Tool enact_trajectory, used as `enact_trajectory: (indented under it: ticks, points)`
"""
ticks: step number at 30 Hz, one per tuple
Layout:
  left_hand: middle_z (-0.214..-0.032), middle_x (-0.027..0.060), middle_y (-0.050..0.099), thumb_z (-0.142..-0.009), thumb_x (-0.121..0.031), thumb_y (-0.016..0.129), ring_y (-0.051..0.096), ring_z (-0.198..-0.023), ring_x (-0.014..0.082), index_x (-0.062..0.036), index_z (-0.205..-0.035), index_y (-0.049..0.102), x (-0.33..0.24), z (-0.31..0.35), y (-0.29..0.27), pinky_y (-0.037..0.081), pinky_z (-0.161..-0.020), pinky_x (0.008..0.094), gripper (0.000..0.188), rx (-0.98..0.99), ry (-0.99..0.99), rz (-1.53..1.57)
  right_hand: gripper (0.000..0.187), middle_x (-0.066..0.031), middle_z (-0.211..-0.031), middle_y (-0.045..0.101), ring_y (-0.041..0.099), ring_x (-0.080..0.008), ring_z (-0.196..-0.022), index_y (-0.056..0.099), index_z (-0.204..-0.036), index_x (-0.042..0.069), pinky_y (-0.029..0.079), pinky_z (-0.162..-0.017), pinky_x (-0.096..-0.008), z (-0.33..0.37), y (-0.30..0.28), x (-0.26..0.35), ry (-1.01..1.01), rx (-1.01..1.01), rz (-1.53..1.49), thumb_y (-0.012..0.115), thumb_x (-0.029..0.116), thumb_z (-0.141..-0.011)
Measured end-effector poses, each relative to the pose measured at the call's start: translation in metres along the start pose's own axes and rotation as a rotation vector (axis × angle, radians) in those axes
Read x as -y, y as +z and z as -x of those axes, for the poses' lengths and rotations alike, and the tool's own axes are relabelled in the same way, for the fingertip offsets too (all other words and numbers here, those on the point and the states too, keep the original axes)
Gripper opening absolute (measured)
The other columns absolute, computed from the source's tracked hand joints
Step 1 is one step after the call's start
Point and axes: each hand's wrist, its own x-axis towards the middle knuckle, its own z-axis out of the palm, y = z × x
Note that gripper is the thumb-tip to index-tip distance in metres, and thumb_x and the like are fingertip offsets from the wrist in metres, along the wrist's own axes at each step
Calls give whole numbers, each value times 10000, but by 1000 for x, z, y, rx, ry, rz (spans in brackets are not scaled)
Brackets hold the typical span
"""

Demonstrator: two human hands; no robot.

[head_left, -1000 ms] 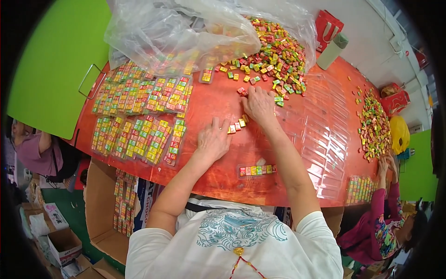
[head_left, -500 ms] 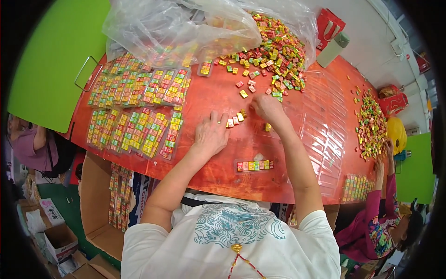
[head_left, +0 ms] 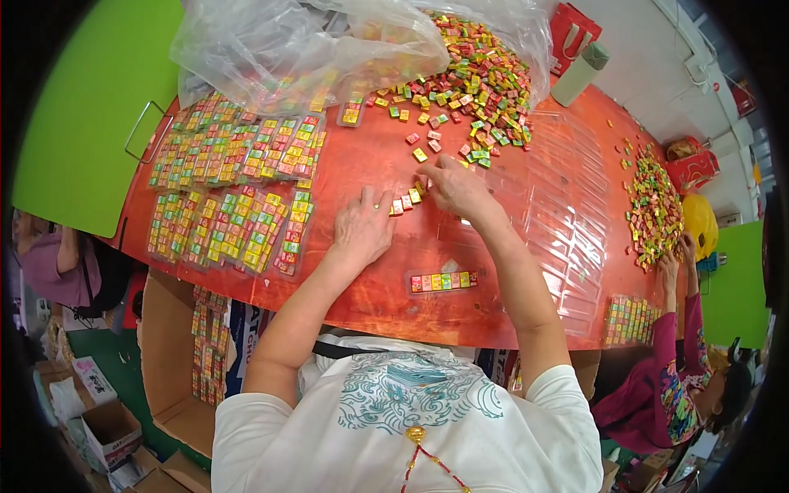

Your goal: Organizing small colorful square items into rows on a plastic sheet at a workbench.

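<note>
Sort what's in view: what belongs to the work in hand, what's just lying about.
Likely in use:
- left hand
- right hand
- short row of wrapped blocks
- loose block pile
- packed blocks
- unfilled clear trays

Apparently just lying about:
- pale green bottle
- red bag
- yellow bag

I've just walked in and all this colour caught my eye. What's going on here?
At a red table, a person has the left hand beside one end of a short row of small coloured blocks and the right hand at the other end; whether it grips one is unclear. Filled trays lie at the left, a loose heap beyond the hands. At the right, a co-worker's hands are by another loose pile.
</note>
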Motion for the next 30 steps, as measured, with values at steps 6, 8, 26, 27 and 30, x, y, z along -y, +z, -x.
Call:
enact_trajectory:
  ticks: [6,8,26,27,30]
  points:
    - [-1071,187,515,-873,-276,675,661,-819,387,-78,-1261,564,-1,0,1,569,-646,480,449,-14,19,-4,196,-179,-974,606,663,-374,-914,662,-1028,59,558,-754,-465,4,11,-1,-18,-10,85,644,203,-897]
    - [-1073,188,516,-871,-266,674,663,-821,386,-74,-1248,565,-3,-2,0,571,-646,479,437,-12,18,-2,207,-181,-964,602,663,-374,-905,655,-1028,52,559,-749,-466,4,13,-3,-30,-41,123,651,201,-884]
    - [-1051,206,539,-860,-99,611,672,-881,402,-3,-1121,565,-9,-10,12,598,-679,473,282,11,11,50,285,-207,-1020,604,654,-408,-934,618,-1150,68,544,-810,-481,13,18,-5,38,64,-74,661,151,-880]
    - [-1056,208,538,-860,-98,613,671,-887,403,1,-1124,565,-9,-9,10,598,-684,476,286,0,7,62,312,-205,-1018,605,651,-409,-942,610,-1176,70,544,-812,-481,14,16,-4,42,37,-94,662,144,-877]
    - [-1068,212,538,-863,-98,611,672,-891,405,1,-1142,566,-10,-10,5,597,-690,477,299,16,0,68,357,-204,-1015,607,646,-412,-957,595,-1215,72,543,-824,-478,12,12,0,53,33,-107,664,131,-870]
